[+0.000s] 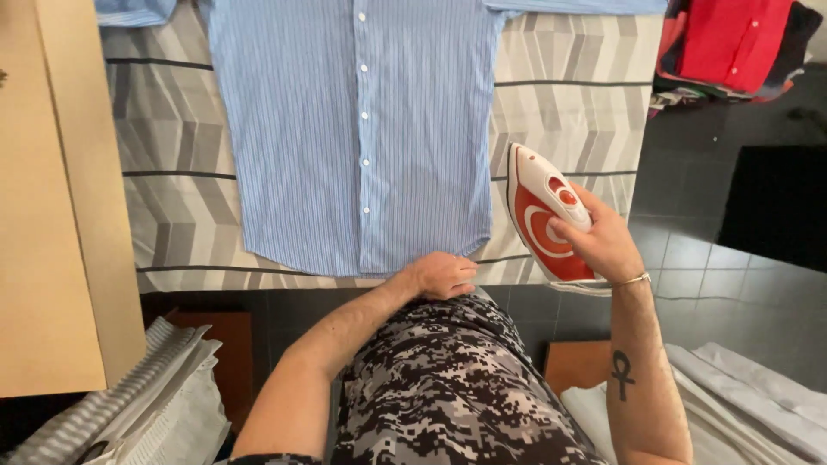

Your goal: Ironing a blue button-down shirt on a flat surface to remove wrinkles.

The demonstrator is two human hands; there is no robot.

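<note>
striped board (pixel 568 112), one shirt (pixel 362 129), one iron (pixel 543 215)

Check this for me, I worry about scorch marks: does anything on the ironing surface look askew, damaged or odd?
Nothing stands out. The blue striped shirt lies flat and buttoned, no marks visible. The right hand holds the red and white iron tilted beside the shirt; the left hand rests at the hem.

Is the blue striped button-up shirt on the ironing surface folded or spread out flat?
Spread flat. The blue striped button-up shirt lies face up and buttoned on the grey patterned cover, its hem under the left hand.
</note>
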